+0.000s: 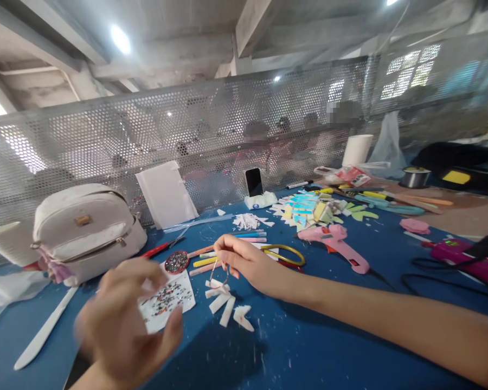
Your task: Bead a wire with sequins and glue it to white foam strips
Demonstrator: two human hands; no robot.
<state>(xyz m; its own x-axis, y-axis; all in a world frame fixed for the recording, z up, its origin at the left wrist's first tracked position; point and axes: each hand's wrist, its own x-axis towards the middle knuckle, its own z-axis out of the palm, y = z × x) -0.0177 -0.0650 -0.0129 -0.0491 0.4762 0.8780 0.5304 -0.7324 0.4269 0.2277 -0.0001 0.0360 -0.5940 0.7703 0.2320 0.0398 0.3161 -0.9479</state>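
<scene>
My left hand (126,319) is raised at the lower left, blurred by motion. Its thumb is apart from the bent fingers, and nothing shows between them. In front of it lies a white sheet (183,292) scattered with small dark and coloured bits. My right hand (244,260) is closed, pinching a thin curved metal wire (213,268) between thumb and fingertips. The wire hangs just over short white strips (217,302) on the blue table; I cannot tell whether it touches them. Behind the hand lie coloured sticks (206,262) and a red-rimmed dish (176,262) of small bits.
A pink glue gun (337,241) lies right of my right hand, near gold-handled scissors (295,250). Cut paper pieces (309,208) are heaped behind. At left stand a white backpack (85,233) and a white knife-shaped tool (44,330). A perforated metal screen (211,135) closes the back.
</scene>
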